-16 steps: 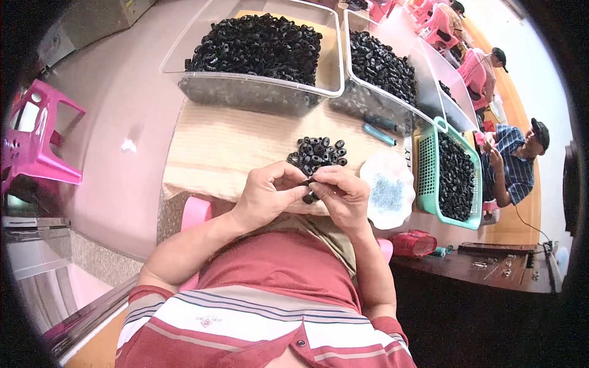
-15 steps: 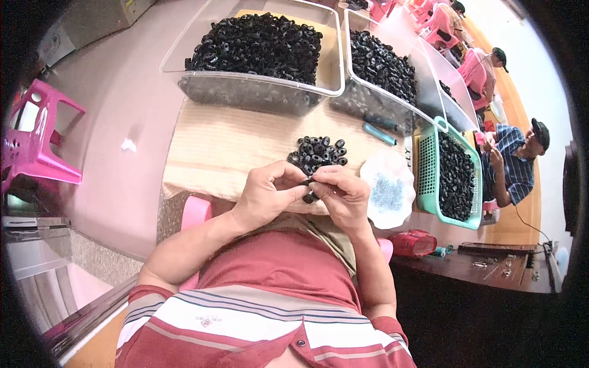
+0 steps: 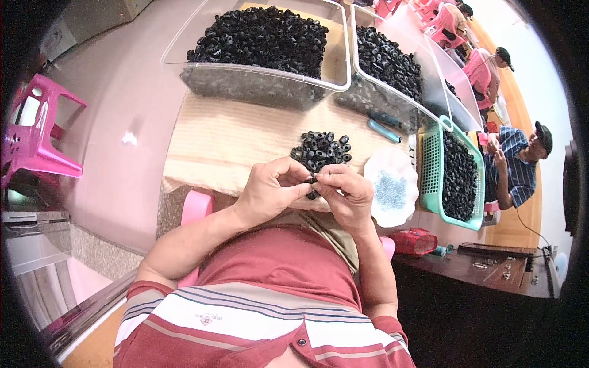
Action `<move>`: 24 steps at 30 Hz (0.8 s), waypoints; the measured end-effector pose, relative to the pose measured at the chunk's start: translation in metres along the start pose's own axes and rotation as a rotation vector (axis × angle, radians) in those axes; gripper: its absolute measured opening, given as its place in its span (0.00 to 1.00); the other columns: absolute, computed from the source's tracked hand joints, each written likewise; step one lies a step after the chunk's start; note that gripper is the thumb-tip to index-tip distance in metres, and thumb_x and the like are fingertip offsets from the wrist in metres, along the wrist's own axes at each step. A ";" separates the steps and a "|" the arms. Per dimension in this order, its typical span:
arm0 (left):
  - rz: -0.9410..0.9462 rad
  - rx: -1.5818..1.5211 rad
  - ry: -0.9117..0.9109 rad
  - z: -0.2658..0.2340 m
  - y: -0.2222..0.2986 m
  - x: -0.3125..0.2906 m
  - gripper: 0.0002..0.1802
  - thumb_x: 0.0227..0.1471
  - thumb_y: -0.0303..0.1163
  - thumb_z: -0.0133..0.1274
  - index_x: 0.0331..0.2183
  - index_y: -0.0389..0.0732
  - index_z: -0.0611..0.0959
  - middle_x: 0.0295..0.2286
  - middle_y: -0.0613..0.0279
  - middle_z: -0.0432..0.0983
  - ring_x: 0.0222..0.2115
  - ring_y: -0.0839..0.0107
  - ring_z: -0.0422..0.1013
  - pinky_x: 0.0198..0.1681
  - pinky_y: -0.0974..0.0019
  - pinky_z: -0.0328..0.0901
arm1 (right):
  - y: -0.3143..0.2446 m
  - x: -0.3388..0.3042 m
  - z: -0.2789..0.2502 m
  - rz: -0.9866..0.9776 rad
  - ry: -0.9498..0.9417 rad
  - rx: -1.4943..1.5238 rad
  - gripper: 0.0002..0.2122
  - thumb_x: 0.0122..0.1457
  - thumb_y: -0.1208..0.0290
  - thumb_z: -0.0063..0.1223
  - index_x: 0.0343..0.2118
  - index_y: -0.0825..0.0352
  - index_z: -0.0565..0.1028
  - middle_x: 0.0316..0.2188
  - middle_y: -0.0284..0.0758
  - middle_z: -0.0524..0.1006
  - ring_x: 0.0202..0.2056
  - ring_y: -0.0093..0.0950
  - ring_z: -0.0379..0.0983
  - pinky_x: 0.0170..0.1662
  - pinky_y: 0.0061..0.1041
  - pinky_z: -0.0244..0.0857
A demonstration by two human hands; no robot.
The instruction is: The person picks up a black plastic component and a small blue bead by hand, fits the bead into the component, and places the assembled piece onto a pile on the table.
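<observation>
Barely any change, view just shifts slightly. Left hand (image 3: 268, 190) and right hand (image 3: 347, 197) still pinch small black part (image 3: 313, 178) mid-frame, below pile (image 3: 321, 151). Same piece in work, I'd guess.

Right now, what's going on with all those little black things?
The person's left hand and right hand meet, pinching a small dark piece too tiny to make out. Just beyond them, a pile of black pieces lies on the beige cloth. A white scalloped dish of bluish bits sits to the right. Clear bins and a green basket hold many more.
</observation>
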State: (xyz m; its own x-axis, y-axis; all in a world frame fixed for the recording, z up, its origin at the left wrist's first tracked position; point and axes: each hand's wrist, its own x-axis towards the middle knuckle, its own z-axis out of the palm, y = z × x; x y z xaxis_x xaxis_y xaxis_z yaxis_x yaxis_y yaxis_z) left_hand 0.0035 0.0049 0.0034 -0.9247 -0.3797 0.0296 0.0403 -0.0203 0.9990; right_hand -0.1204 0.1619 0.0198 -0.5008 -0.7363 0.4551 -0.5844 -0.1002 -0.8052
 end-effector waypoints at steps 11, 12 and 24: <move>-0.009 -0.003 -0.015 0.000 -0.004 0.000 0.09 0.50 0.20 0.63 0.36 0.36 0.82 0.31 0.67 0.80 0.32 0.81 0.74 0.36 0.74 0.71 | 0.000 -0.004 -0.002 0.048 -0.018 -0.027 0.07 0.52 0.82 0.64 0.34 0.68 0.81 0.31 0.36 0.81 0.32 0.28 0.79 0.35 0.23 0.72; -0.003 0.011 -0.018 0.000 -0.004 0.000 0.09 0.50 0.20 0.63 0.36 0.36 0.82 0.31 0.67 0.79 0.32 0.82 0.74 0.36 0.74 0.71 | -0.001 -0.005 -0.002 0.042 -0.022 -0.040 0.07 0.52 0.82 0.64 0.34 0.68 0.81 0.31 0.36 0.81 0.32 0.28 0.79 0.35 0.23 0.72; 0.022 0.077 -0.093 -0.004 -0.004 -0.001 0.08 0.50 0.19 0.64 0.31 0.38 0.80 0.28 0.69 0.77 0.30 0.84 0.72 0.33 0.76 0.69 | 0.002 -0.019 0.005 0.218 0.023 0.345 0.08 0.50 0.90 0.63 0.33 0.71 0.81 0.35 0.36 0.79 0.35 0.20 0.74 0.37 0.17 0.67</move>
State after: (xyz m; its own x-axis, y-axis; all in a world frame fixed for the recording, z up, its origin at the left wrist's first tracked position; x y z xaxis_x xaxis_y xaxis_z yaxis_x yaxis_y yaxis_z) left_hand 0.0056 0.0017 -0.0009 -0.9551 -0.2918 0.0510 0.0352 0.0591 0.9976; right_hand -0.1088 0.1719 0.0075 -0.6059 -0.7501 0.2650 -0.2165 -0.1652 -0.9622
